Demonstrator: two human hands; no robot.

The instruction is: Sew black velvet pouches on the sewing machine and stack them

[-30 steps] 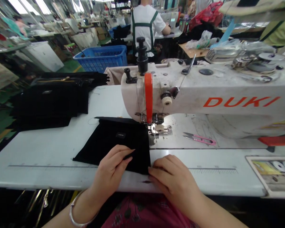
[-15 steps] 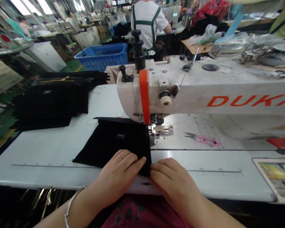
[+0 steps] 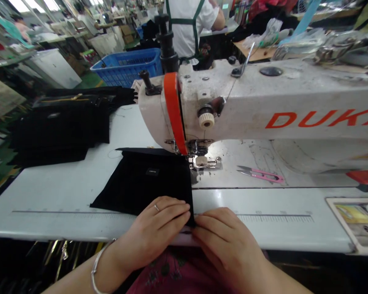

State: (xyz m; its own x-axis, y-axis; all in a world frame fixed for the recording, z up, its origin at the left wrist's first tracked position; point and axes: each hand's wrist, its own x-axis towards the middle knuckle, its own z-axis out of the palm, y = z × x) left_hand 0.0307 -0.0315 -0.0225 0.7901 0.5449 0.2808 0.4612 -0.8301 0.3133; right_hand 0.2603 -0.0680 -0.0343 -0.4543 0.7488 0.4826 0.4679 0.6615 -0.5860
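Note:
A black fabric piece (image 3: pixel 141 185) with a small woven label (image 3: pixel 152 172) lies on the sewing machine table, its right edge running up to the presser foot (image 3: pixel 201 162). My left hand (image 3: pixel 161 224), wearing a ring and a bangle, rests over the near right part of the fabric. Its fingers are close together at the edge; the thumb is hidden. My right hand (image 3: pixel 225 232) pinches the near right corner, fingers bunched. Both hands stay a short way in front of the needle area of the sewing machine (image 3: pixel 248 106).
Thread snips (image 3: pixel 260 174) with pink handles lie right of the presser foot. A stack of black fabric pieces (image 3: pixel 55 130) sits at the table's left end. Behind are a blue basket (image 3: pixel 129 67) and a seated person (image 3: pixel 187 28) in a white top. A ruler scale (image 3: pixel 272 217) runs along the near side.
The left hand's fingers have straightened and now point right along the fabric's edge. The right hand remains at the corner. The view has shifted slightly; the fabric looks almost unmoved on the table.

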